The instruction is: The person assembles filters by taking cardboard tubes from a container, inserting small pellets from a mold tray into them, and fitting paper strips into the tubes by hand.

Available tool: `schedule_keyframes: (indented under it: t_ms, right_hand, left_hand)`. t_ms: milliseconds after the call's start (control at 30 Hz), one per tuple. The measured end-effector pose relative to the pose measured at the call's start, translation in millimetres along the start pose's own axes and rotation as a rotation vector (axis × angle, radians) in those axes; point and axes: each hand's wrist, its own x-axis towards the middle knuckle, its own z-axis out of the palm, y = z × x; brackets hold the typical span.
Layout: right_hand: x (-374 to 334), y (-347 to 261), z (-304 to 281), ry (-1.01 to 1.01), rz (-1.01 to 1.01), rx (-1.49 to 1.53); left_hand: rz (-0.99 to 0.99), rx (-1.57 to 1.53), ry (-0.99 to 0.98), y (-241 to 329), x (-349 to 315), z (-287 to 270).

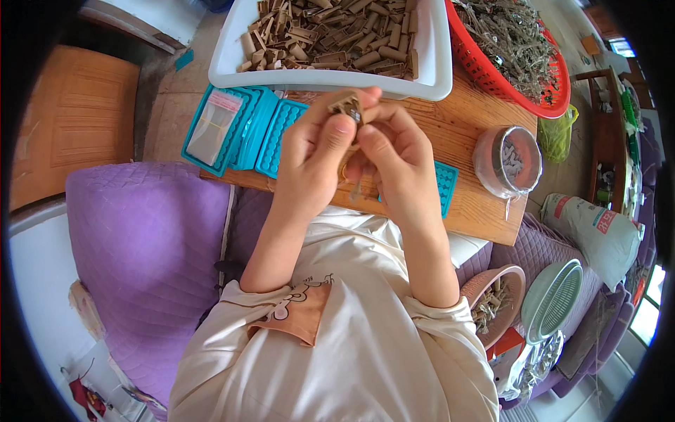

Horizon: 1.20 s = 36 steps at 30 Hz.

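A view downward from the head was given, read here from left to right. At nine o'clock, a purple quilted cushion [148, 232] was seen beside the wooden table [485, 211]. At about ten o'clock, teal plastic moulded trays [256, 126] lay on the table, one bearing a small clear bag [213, 119]. At the centre, the left hand [309, 158] and the right hand [394, 165] were raised together, touching, with fingers closed narrowly around a small brown clip-like piece [346, 107] pinched at the fingertips just above the table. At twelve o'clock, a white bin [432, 74] heaped with similar brown pieces was placed. At one o'clock, a red basket [555, 98] of thin metal parts was set, and at three o'clock a round clear tub [508, 162]. The fitting would probably be done best if the piece were held steady by the left fingertips and kept close to the eye, with pressure applied squarely.
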Motion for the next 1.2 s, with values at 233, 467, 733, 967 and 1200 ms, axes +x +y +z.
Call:
schedule_keyframes:
  t_ms: [233,467,733,967,1200]
  right_hand:
    - [-17.6,-16.7,-3.7,0.121,-0.293,-0.476]
    - [-20.6,0.6,-9.8,0.216,-0.545,-0.638]
    - [-27.9,2.3,-15.4,0.371,-0.729,-0.748]
    - [-28.3,8.0,-26.7,0.275,-0.564,-0.755]
    - [-37.3,0.2,-32.6,0.223,-0.259,-0.597]
  left_hand:
    - [0.09,0.043,0.028,23.1,-9.8,7.4]
    - [-0.094,-0.206,0.119,25.3,-11.3,24.6]
    - [-0.128,-0.179,0.067,13.3,-11.7,25.2]
    - [-0.323,-0.541,0.089,7.0,-9.7,31.2]
    - [-0.631,-1.084,0.119,-7.9,-11.2,25.8]
